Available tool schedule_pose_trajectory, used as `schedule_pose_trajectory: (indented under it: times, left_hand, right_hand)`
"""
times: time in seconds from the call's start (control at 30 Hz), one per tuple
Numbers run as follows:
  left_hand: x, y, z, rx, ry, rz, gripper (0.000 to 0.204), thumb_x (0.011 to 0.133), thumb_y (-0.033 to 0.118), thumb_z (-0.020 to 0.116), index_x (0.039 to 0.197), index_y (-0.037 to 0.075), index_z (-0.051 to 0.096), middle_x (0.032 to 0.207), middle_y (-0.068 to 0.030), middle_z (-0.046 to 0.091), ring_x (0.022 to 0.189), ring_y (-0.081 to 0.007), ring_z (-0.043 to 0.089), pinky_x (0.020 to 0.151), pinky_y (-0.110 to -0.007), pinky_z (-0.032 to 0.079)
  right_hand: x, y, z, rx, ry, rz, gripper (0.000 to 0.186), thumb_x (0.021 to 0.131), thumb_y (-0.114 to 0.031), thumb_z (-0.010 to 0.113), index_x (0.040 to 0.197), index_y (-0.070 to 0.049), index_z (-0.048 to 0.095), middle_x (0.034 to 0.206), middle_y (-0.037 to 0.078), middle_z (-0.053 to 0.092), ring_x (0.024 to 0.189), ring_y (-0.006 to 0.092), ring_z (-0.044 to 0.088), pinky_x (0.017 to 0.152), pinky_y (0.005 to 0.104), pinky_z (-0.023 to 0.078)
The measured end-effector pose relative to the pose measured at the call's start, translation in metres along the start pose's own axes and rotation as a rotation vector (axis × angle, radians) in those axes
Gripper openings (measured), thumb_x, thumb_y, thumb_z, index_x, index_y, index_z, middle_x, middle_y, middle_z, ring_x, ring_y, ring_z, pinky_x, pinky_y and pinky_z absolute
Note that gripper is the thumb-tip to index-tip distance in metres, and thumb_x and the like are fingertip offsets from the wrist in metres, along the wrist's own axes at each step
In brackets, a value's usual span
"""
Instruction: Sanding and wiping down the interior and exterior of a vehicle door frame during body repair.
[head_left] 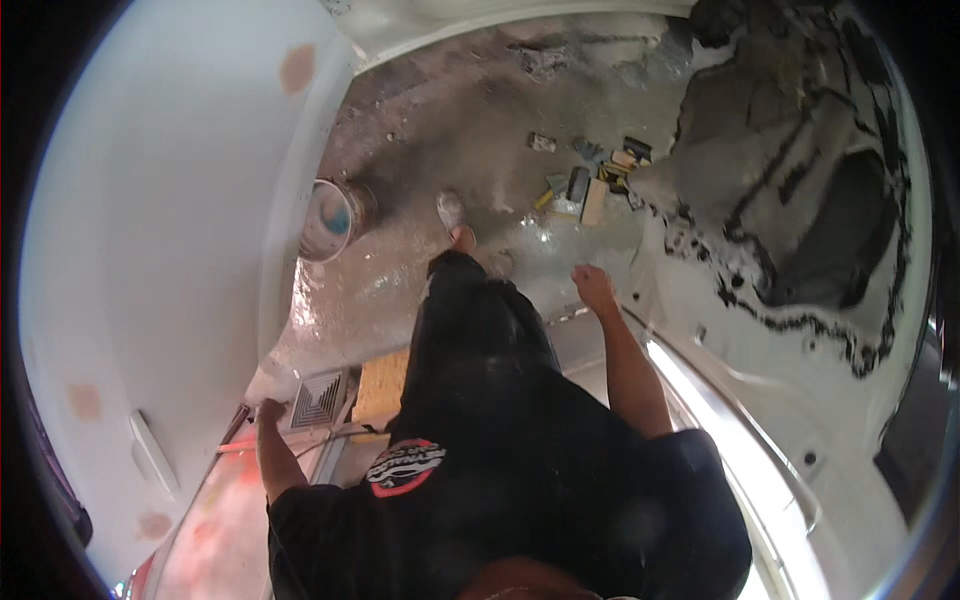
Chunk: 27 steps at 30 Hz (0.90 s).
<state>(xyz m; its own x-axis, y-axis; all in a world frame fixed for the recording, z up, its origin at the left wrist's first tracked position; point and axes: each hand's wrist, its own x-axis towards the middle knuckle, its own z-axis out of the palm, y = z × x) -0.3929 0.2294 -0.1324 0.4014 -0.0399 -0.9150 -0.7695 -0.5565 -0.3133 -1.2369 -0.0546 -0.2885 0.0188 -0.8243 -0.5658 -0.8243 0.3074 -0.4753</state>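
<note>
"Black shirt [560, 480] nearest; why spread arms [635, 375]?"

"Perhaps for balance: right hand [594, 287] curled, seemingly empty; left hand [270, 411] near the grille [318, 400], grip unclear. Blocks [594, 203] lie ahead on the floor [450, 120]."

Grey-brown floor [485, 110], shiny in spots, w/ dk areas; bright lt glare [303, 305] on L side.

The left hand [271, 411] is blurred, and the top edge crops the white panel [190, 230]
</note>
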Motion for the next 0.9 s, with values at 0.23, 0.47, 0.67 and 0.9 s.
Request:
schedule_pose_trajectory:
  times: [0.23,0.47,0.67,0.9]
  left_hand:
    - [0.063,0.078,-0.029,0.227,0.186,0.466,0.031,0.09,0.021,0.06,0.116,0.009,0.073,0.123,-0.0198,0.071,0.116,-0.0377,0.068,0.098,-0.046,0.056]
    - [-0.013,0.057,-0.023,0.506,-0.259,0.206,0.043,0.09,0.042,0.058,0.116,0.011,0.072,0.124,-0.0152,0.07,0.119,-0.0342,0.063,0.105,-0.045,0.049]
    - [0.1,0.146,0.024,0.117,-0.051,0.105,0.049,0.093,0.045,0.059,0.121,0.006,0.069,0.109,-0.0233,0.073,0.107,-0.038,0.069,0.096,-0.047,0.053]
    - [0.273,0.35,0.038,-0.031,0.143,0.095,0.039,0.098,0.028,0.058,0.133,0.011,0.064,0.114,-0.0249,0.072,0.107,-0.0459,0.068,0.089,-0.054,0.055]
  right_hand:
    - [0.047,0.019,0.034,0.01,-0.07,0.022,0.036,0.095,-0.035,0.064,0.107,-0.004,0.075,0.109,0.02,0.074,0.101,0.0416,0.07,0.092,0.0489,0.055]
    - [0.17,0.095,0.092,-0.231,-0.075,0.033,0.034,0.095,-0.034,0.063,0.102,-0.003,0.074,0.106,0.018,0.074,0.091,0.0426,0.069,0.09,0.0525,0.054]
    - [0.354,0.118,0.142,-0.158,0.154,0.045,0.04,0.093,-0.031,0.069,0.123,-0.004,0.069,0.101,0.03,0.068,0.095,0.0469,0.066,0.088,0.0543,0.053]
    - [0.562,0.238,0.206,-0.407,0.26,0.222,0.06,0.091,-0.039,0.071,0.137,-0.003,0.059,0.127,0.031,0.061,0.121,0.046,0.057,0.102,0.0529,0.048]
